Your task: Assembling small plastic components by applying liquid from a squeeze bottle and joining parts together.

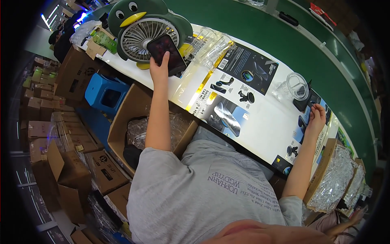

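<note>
A dark smartphone [167,53] is tilted in front of the penguin-shaped fan [178,24], at the far left of the table. My left hand [159,70] grips its lower left side, with the thumb over the screen and the other fingers mostly hidden behind it. Over at the right end, my right hand [317,117] is closed, fingers curled together, beside a black stand-like part [302,103]. Whatever those fingers may hold is hidden. Just left of that part lies a clear round plastic piece [297,86].
Printed packaging sheets [250,67] cover the white table [260,122]. Clear plastic trays [207,46] lie near the fan. An open carton [122,126] with clear plastic and a blue stool [106,93] stand left. Boxes of clear plastic [331,183] sit right. Behind runs a green surface [243,22].
</note>
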A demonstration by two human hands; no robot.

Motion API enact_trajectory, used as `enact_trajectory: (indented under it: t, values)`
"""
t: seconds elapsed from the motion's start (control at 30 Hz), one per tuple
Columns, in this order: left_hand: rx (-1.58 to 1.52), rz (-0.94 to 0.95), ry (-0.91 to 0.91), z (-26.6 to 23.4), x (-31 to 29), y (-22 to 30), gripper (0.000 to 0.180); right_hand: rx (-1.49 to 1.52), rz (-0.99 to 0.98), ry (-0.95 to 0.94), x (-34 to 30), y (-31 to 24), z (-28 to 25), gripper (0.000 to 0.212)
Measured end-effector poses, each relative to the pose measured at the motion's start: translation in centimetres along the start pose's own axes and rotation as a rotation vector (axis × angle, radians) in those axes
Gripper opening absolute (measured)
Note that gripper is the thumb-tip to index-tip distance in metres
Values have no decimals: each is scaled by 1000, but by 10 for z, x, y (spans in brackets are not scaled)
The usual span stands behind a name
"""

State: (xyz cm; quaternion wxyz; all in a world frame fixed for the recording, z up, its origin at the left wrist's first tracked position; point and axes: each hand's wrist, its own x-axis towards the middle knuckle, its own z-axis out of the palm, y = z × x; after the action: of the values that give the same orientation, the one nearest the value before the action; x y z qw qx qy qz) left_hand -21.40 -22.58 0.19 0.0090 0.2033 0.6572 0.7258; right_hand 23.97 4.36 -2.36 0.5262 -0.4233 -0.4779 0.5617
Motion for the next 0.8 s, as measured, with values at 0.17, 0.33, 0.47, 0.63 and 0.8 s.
enact_trajectory:
  t: [0.17, 0.33, 0.47, 0.63, 0.8]
  values:
    - [-133, 1, -11, -5, -4, -9, 34, -12, 7, 4, -2, -3, 2, 15]
    - [-93, -84, 35, -20, -9, -21, 45, -12, 4, 13, -2, -4, 3, 15]
    - [-163, -147, 11, -21, -16, -18, 47, -13, 3, 16, -2, -3, 3, 15]
    - [-109, -116, -13, -21, -16, -19, 44, -15, -5, 2, -1, -3, 1, 16]
    - [-120, -48, -62, -24, -18, -19, 33, -11, 8, 6, -2, -2, 4, 15]
